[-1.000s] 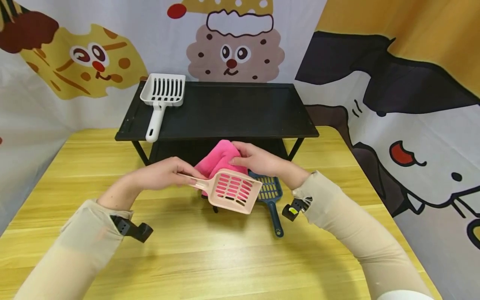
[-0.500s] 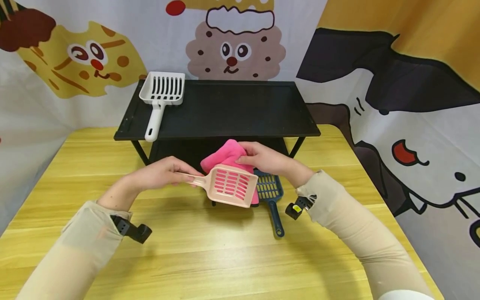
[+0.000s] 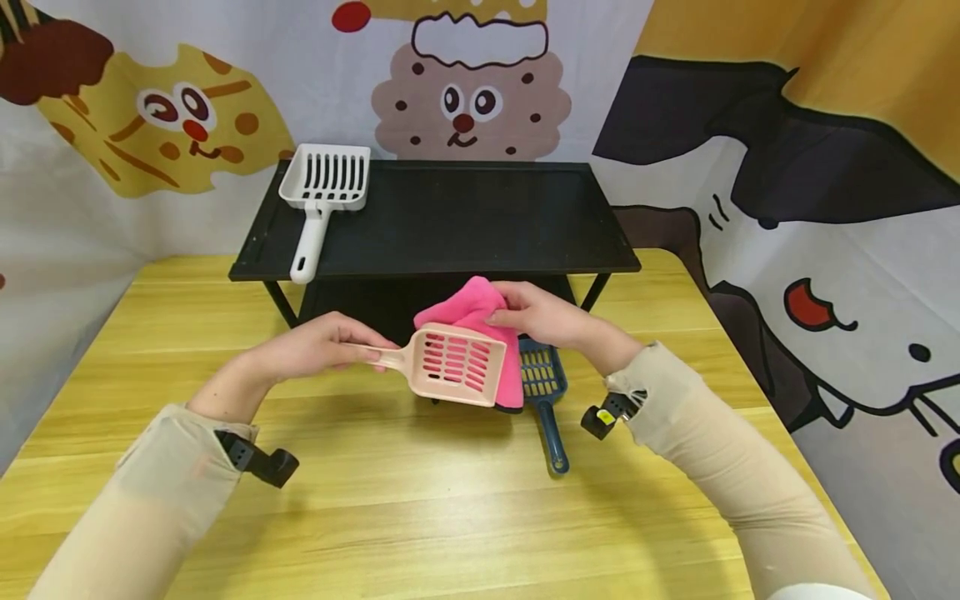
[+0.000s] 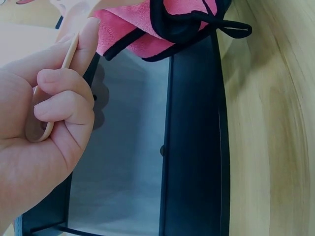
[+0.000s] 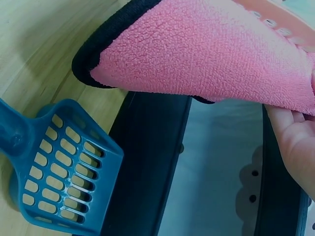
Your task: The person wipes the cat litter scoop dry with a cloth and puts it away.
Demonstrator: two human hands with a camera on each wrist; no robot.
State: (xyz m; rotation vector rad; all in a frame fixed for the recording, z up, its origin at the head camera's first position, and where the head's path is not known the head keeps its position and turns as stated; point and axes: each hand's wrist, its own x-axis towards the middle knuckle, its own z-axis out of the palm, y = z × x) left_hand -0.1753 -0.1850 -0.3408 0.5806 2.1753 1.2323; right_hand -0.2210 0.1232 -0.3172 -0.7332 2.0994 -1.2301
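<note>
My left hand (image 3: 326,346) grips the thin handle of a pale pink slotted litter scoop (image 3: 492,375), raised above the table. In the left wrist view its fingers (image 4: 71,96) curl round that handle. Behind the scoop, my right hand (image 3: 536,312) holds a bright pink cloth (image 3: 512,375) against the scoop's underside; pink shows through the slots. Black edging borders the cloth (image 5: 197,54), and a black loop (image 4: 236,28) hangs from it. Most of my right hand's fingers are hidden by the cloth in the right wrist view.
A dark blue litter scoop (image 3: 551,433) lies to the right, its handle toward me on the wooden table (image 3: 450,517). A white litter scoop (image 3: 309,246) rests at the left of the black two-tier rack (image 3: 480,217). Cartoon-print curtains (image 3: 825,275) stand behind and at the sides.
The cloth and my right hand have shifted right along the back of the pale pink scoop. That scoop has risen slightly and moved a little left. The blue and white scoops stay put.
</note>
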